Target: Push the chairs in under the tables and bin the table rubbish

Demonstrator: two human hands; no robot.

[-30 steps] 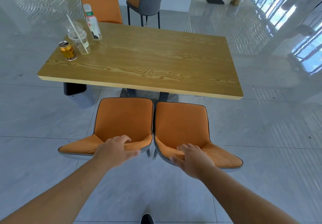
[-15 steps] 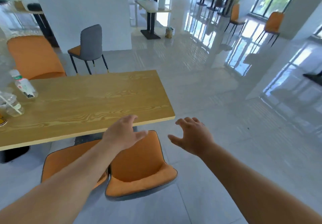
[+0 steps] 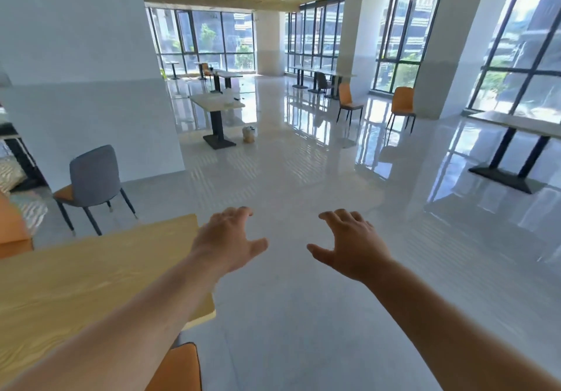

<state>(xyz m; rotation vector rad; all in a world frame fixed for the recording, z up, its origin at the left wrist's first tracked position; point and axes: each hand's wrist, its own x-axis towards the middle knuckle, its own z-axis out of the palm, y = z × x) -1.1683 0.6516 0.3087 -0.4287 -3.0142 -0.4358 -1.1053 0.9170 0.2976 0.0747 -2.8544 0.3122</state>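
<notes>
Both hands have lifted off the orange padded chairs; the left hand (image 3: 226,243) and right hand (image 3: 352,246) hover empty, grip open. One orange seat (image 3: 179,369) sits tucked under the pale wooden surface (image 3: 76,284). Rubbish, out of view, seemingly remains.

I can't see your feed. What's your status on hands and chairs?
Left hand and right hand open, empty. Wooden table at left, orange chair edge showing beneath. Floor ahead unobstructed.
</notes>
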